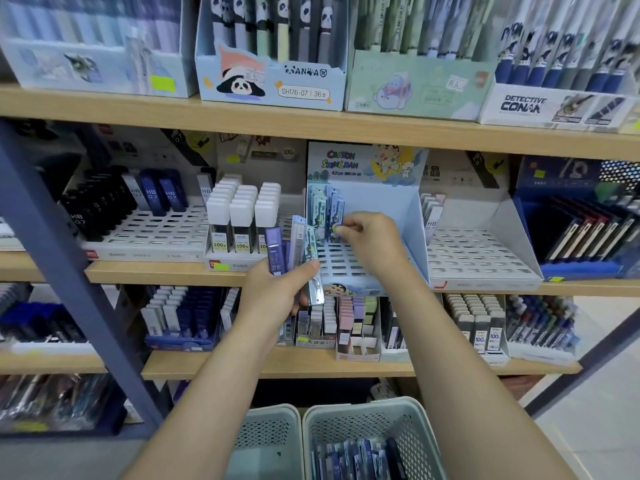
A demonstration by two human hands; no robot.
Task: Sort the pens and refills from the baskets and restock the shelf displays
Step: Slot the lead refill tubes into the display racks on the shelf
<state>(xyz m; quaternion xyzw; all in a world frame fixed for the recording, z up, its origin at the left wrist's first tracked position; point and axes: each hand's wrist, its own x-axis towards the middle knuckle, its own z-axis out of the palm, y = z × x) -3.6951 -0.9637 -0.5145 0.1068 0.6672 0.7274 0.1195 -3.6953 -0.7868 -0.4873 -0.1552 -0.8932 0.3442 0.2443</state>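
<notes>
My left hand [277, 289] grips a fan of several slim refill cases [294, 247], purple, clear and light blue, held upright in front of the middle shelf. My right hand [370, 244] pinches one light blue refill case [335, 221] at the slotted tray of the Crayon Shinchan display box [367, 168]. A few matching cases [327, 199] stand at the back left of that tray. Two pale green perforated baskets sit below my arms; the right basket [408, 424] holds several blue refill packs, and the left basket [273, 434] shows a bare bottom.
Wooden shelves [311, 123] carry display boxes: white-capped lead tubes [242, 213] to the left, an almost bare slotted tray [478, 254] to the right, panda and Detective Conan pen boxes above. A blue-grey metal post [59, 244] slants across the left. Floor shows at the right.
</notes>
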